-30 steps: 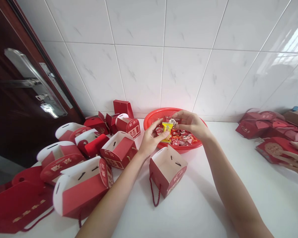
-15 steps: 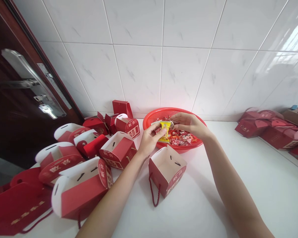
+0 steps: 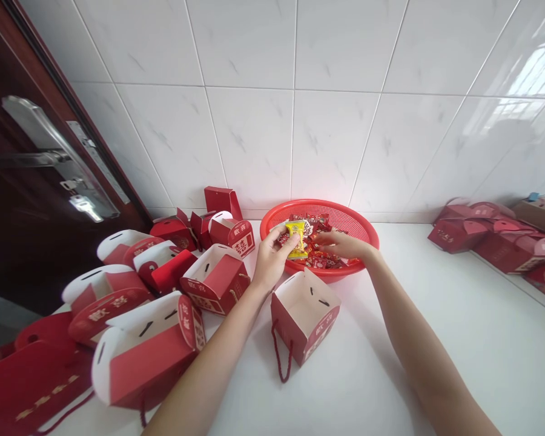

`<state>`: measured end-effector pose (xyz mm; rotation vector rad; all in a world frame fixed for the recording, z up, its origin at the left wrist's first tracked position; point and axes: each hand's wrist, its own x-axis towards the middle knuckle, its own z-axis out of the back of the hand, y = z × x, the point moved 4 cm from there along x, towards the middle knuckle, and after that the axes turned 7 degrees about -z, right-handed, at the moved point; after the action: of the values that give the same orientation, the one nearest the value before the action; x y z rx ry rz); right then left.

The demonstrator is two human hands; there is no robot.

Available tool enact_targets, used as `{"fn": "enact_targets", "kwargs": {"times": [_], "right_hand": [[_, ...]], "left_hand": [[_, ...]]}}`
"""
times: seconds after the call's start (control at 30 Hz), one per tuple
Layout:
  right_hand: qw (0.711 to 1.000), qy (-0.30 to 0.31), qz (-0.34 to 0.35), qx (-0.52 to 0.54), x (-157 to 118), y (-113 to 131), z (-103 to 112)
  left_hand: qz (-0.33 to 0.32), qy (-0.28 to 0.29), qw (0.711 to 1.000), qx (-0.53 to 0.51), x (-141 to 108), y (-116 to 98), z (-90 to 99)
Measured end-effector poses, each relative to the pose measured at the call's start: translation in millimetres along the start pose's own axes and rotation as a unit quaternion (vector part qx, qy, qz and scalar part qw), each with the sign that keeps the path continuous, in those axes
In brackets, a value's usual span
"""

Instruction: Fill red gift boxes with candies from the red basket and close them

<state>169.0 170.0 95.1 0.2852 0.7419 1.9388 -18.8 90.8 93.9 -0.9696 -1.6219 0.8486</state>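
My left hand (image 3: 273, 255) is closed on a yellow wrapped candy (image 3: 296, 240) above the left part of a red plastic basket (image 3: 361, 230). My right hand (image 3: 343, 244) reaches into the basket from the right, its fingers down among red wrapped candies (image 3: 320, 259); the fingertips are partly lost among the wrappers. Just in front of the basket stands a red box (image 3: 300, 315) with its top open, a pale inside and a dark red cord handle hanging on its left side.
Several red boxes (image 3: 220, 275) with white insides crowd the left of the white table (image 3: 372, 375). More red boxes (image 3: 508, 245) stand at the far right. Behind is a tiled wall (image 3: 254, 133); a dark door (image 3: 22, 200) with keys is at the left.
My right hand has moved down into the candies from just above them. My left hand still holds the yellow candy. The view has shifted slightly.
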Motion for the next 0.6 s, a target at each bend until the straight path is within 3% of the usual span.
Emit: {"fn": "enact_targets", "kwargs": {"times": [0.2, 0.4, 0.6], "right_hand": [[0.986, 0.079, -0.070, -0.128, -1.6, -6.2, -9.9], [0.970, 0.131, -0.094, -0.180, -2.4, -3.8, -12.3], [0.979, 0.116, -0.080, -0.149, -3.2, -2.3, -10.1]], "left_hand": [[-0.001, 0.012, 1.000, 0.002, -0.4, 0.1, -0.1], [0.005, 0.005, 1.000, 0.001, -1.9, 0.9, 0.6], [0.003, 0.008, 1.000, 0.001, -0.8, 0.4, 0.2]]}}
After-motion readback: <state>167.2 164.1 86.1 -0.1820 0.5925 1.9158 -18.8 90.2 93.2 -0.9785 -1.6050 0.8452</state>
